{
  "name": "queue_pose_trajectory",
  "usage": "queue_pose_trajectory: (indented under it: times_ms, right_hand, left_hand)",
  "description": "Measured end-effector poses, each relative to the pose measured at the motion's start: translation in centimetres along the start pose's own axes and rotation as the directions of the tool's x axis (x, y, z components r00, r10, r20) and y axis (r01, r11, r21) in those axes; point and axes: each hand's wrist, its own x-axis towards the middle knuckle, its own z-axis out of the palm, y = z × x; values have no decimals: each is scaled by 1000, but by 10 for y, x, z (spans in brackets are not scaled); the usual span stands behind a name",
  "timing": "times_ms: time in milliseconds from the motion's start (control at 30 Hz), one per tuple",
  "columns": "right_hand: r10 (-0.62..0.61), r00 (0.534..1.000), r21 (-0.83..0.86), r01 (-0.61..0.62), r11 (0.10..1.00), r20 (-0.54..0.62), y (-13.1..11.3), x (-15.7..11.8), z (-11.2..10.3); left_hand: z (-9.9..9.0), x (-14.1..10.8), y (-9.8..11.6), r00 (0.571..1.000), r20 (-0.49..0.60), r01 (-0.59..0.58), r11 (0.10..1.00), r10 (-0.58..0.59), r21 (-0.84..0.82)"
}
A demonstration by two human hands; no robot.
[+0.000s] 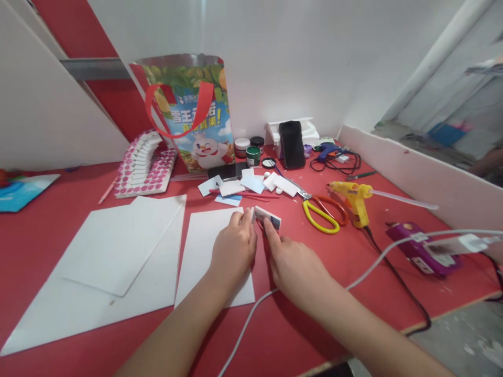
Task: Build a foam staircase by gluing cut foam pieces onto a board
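My left hand rests over a white board, its fingers pinched together at the board's upper right corner; a bit of a small white piece shows by the fingertips, but the grip is mostly hidden. Close beside it, my right hand has its fingers wrapped together, the index finger pressing on a small white and blue piece. That piece stands tilted just right of the left fingertips. Behind both hands lie several small white and pale blue pieces and thin red sticks.
On the red table, larger white boards lie left. Scissors, a yellow glue gun and a purple power strip are right. A white cable crosses under my right arm. A bag stands behind.
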Motion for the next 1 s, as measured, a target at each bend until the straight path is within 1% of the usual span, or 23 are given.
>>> queue_pose_trajectory:
  times_ms: [100,167,300,400,467,500,533,567,600,633,667,700,733,767,800,867,933,967,1000]
  right_hand:
    - [-17,1000,11,17,1000,-21,-4,6,1]
    - [-16,1000,-1,16,1000,-2,-5,7,2]
    - [-13,999,-39,15,999,50,1,-5,3]
    - [4,1000,-9,-4,1000,25,13,-21,-5]
    - [60,997,61,-57,996,-54,22,-26,-20]
    - [94,990,106,-83,991,-109,25,-26,-28]
    - [127,977,149,-102,984,-174,29,-22,-37]
    - [151,960,190,-107,976,-237,31,-15,-44]
    - [163,938,237,-91,967,-305,33,-6,-50]
    - [175,913,301,-61,952,-368,35,6,-53]
    - [179,892,380,-9,925,-415,36,19,-54]
    - [189,876,482,56,875,-443,37,32,-51]
    - [200,886,593,100,799,-419,39,45,-47]
    - [189,898,630,118,768,-398,40,56,-41]
    - [185,904,648,123,752,-386,42,65,-34]
    - [182,912,662,118,741,-367,47,73,-21]
    - [186,915,655,103,748,-357,51,73,-13]
    - [189,915,638,90,764,-356,52,72,-11]
    - [190,916,602,68,796,-354,53,70,-11]
  left_hand:
    - [1,-1,0,1000,-17,-9,1000,9,-2]
    - [3,-1,0,1000,-22,-10,1000,10,-3]
    - [6,-1,-2,999,-48,-13,999,10,-50]
    - [5,-2,-5,996,-88,8,984,-24,-175]
    - [1,-2,-8,991,-92,60,944,-95,-323]
    - [-2,-2,-9,986,-65,110,900,-151,-422]
    - [-5,-2,-11,977,-9,175,826,-213,-536]
    - [-9,-1,-12,960,73,251,713,-270,-654]
    - [-12,0,-13,935,171,327,566,-311,-757]
    - [-15,0,-14,905,267,391,400,-330,-829]
    - [-18,1,-14,880,347,432,240,-326,-870]
    - [-21,2,-15,862,404,453,107,-306,-885]
    - [-23,3,-16,853,440,461,8,-281,-887]
    - [-24,4,-17,849,461,463,-57,-257,-884]
    - [-25,4,-17,850,470,462,-95,-238,-882]
    - [-24,4,-17,854,466,451,-119,-231,-885]
    - [-21,4,-17,862,439,429,-98,-253,-898]
    - [-19,3,-17,873,410,407,-69,-266,-911]
    - [-17,3,-17,889,366,375,-21,-275,-927]
